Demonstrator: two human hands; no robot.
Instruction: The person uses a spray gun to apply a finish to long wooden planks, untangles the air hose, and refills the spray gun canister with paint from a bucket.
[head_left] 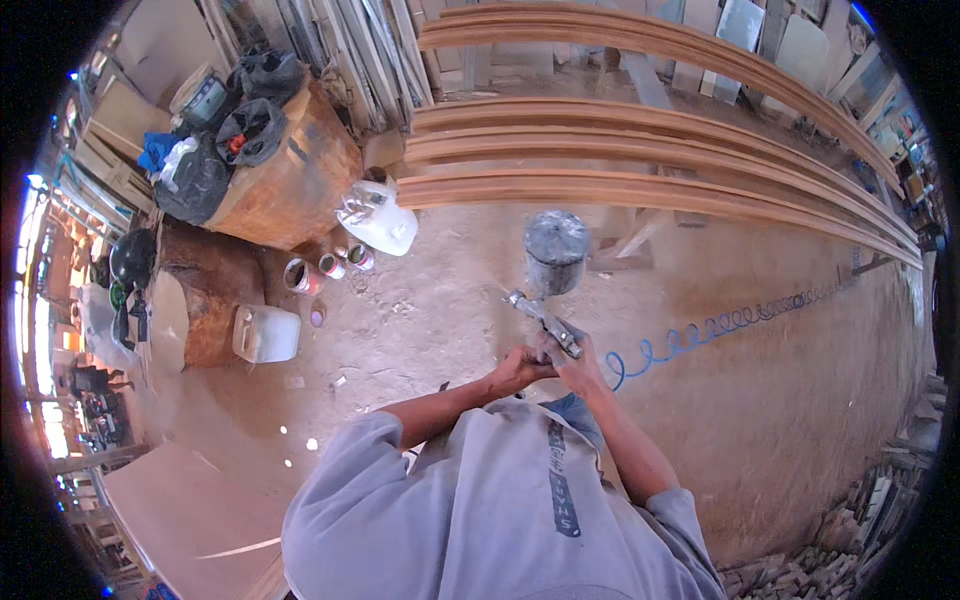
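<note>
In front of my chest, my right hand [578, 366] is wrapped round the grip of a metal spray gun [543, 324]. A round grey paint cup [557, 252], its lid smeared with paint, sits on the gun. The gun's nozzle end points forward and to the left. My left hand [518, 370] is closed just below the gun, up against my right hand. What its fingers pinch at the bottom of the grip is hidden. A coiled blue air hose [700, 335] stretches from beside my right hand across the floor to the far right.
Long brown wood mouldings [620, 148] lie raised in rows ahead. At the left stand large stump-like blocks [300, 170], one topped with black bags [195, 180]. Open paint cans [302, 275] and white plastic jugs [267, 333] are beside them. Wood scraps [850, 530] pile up at the lower right.
</note>
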